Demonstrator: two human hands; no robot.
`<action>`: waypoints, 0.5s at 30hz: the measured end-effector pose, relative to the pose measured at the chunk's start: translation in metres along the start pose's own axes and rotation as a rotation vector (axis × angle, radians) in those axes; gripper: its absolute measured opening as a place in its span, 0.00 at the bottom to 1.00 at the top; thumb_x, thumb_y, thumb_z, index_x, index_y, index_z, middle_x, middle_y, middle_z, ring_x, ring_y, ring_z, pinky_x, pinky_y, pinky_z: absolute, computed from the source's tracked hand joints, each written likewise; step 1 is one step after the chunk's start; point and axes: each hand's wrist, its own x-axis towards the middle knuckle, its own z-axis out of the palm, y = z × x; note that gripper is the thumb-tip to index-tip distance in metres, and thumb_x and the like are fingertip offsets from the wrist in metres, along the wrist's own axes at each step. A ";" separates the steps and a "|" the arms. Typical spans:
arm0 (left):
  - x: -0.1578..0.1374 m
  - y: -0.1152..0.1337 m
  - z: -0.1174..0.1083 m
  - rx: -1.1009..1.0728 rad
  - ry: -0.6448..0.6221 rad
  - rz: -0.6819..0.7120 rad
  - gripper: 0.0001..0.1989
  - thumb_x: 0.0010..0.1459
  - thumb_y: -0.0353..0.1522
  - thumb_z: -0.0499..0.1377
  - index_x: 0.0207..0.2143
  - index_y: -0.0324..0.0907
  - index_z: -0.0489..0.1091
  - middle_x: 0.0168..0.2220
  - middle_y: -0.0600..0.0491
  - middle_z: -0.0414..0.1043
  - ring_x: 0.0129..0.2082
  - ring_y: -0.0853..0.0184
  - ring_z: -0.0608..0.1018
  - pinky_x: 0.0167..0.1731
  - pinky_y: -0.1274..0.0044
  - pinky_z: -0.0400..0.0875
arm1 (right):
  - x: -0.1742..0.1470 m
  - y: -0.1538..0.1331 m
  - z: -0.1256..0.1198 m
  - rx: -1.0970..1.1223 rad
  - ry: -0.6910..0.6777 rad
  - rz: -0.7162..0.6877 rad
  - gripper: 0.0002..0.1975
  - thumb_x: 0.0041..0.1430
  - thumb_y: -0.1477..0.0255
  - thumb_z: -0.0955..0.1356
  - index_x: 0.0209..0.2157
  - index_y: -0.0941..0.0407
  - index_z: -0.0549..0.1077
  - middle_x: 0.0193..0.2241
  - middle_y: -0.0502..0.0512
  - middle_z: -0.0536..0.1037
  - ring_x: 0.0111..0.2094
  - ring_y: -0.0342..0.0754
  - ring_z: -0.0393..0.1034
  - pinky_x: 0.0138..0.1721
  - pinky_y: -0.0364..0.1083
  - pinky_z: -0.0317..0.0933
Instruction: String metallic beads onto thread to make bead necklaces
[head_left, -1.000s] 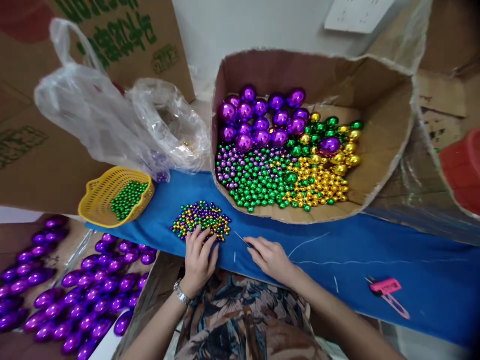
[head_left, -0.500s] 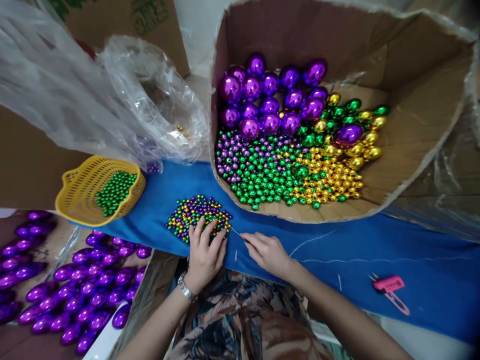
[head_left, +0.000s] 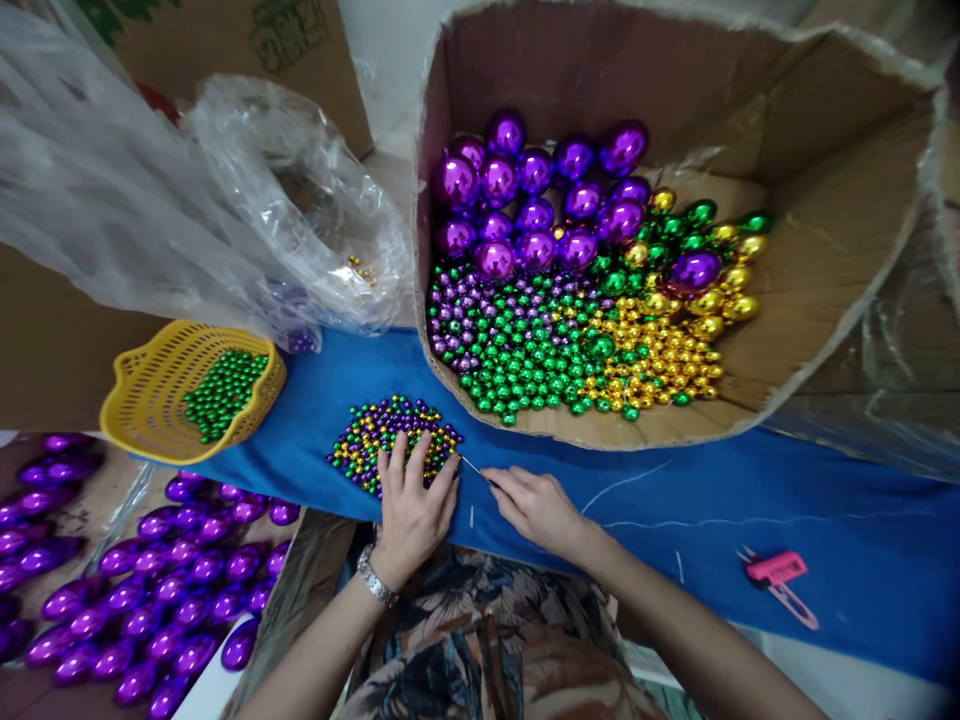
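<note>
A pile of small green, gold and purple beads (head_left: 382,430) lies on the blue cloth (head_left: 547,480). My left hand (head_left: 414,500) rests palm down at the pile's near right edge, fingers spread over some beads. Pinched in my right hand (head_left: 536,508) is a thin needle (head_left: 474,468), its tip pointing left at the beads beside my left fingers. White thread (head_left: 675,522) trails from near my right hand across the cloth to the right. Whether any bead sits on the needle is too small to tell.
A big cardboard box (head_left: 840,250) of purple, green and gold beads stands behind. At left are a yellow basket (head_left: 142,400) with green beads, clear plastic bags (head_left: 300,190) and large purple beads (head_left: 180,590). Pink thread snips (head_left: 780,570) lie at right.
The fingers of my left hand have shifted slightly at the beads, and the needle tip is a little lower. My right hand stays almost in place. The whole view has tilted slightly.
</note>
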 end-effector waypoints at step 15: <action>0.000 0.002 0.001 0.000 -0.011 0.028 0.18 0.56 0.32 0.60 0.50 0.49 0.70 0.61 0.43 0.57 0.65 0.43 0.51 0.58 0.48 0.49 | 0.010 -0.008 0.001 -0.202 -0.104 0.009 0.23 0.66 0.71 0.61 0.61 0.50 0.61 0.37 0.56 0.77 0.29 0.45 0.74 0.30 0.40 0.62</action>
